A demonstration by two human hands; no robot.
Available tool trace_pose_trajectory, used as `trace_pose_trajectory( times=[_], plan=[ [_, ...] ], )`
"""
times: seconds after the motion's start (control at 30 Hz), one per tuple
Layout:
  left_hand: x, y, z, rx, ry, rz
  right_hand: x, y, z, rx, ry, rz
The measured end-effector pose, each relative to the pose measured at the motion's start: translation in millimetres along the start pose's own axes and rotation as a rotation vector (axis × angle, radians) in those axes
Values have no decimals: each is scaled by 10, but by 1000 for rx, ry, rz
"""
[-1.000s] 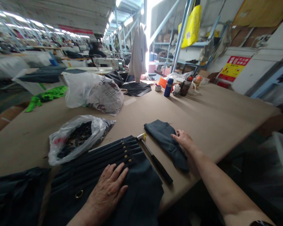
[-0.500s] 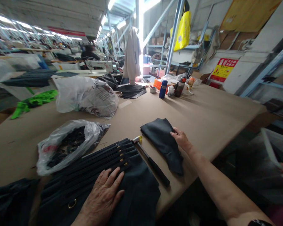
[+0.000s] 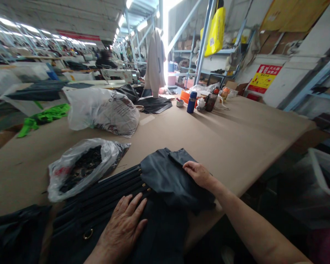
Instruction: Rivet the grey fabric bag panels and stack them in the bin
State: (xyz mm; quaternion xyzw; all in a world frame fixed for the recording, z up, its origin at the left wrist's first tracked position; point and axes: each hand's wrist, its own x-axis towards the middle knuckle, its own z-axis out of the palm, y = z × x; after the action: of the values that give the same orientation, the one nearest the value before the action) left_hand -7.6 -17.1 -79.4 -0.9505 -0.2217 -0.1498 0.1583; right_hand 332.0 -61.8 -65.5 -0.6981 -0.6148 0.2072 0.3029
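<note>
My left hand (image 3: 125, 224) lies flat, fingers spread, on a stack of dark fabric strips (image 3: 104, 209) with small brass studs and a metal ring near the table's front edge. My right hand (image 3: 198, 173) grips a folded piece of dark cloth (image 3: 170, 179), which now lies over the right end of the stack. The cloth hides the hammer that lay beside the stack. A clear plastic bag of dark metal parts (image 3: 84, 165) sits just left of the stack.
A large white plastic bag (image 3: 103, 110) lies farther back on the brown table (image 3: 236, 135). A blue bottle (image 3: 191, 102), cups and jars stand at the far end. Green fabric (image 3: 42, 118) lies left. More dark cloth (image 3: 15, 231) lies bottom left. Shelving stands right.
My right hand has dragged the folded dark cloth leftward onto the stack, covering the hammer. My left hand has stayed flat on the strips.
</note>
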Motion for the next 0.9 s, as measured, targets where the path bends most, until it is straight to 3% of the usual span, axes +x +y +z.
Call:
trace_pose_trajectory(
  times=[0.07,0.17,0.37,0.5,0.73,0.8,0.9],
  plan=[
    [-2,-2,2,-2,3,-1,78,233,-24,-182,89,116],
    [-4,1,3,-1,0,-6,165,445,-57,-311,116,216],
    [-18,9,20,23,-6,-4,253,499,-21,-370,34,291],
    [-20,3,31,3,-12,-16,307,474,-90,-345,37,254],
    [-4,2,10,-7,-13,-25,321,309,-488,-351,153,154],
    [-7,2,9,-16,-6,-33,289,229,-489,-351,107,120],
    [-7,-4,7,-19,18,-25,231,108,-308,-347,-14,62]
  ],
)
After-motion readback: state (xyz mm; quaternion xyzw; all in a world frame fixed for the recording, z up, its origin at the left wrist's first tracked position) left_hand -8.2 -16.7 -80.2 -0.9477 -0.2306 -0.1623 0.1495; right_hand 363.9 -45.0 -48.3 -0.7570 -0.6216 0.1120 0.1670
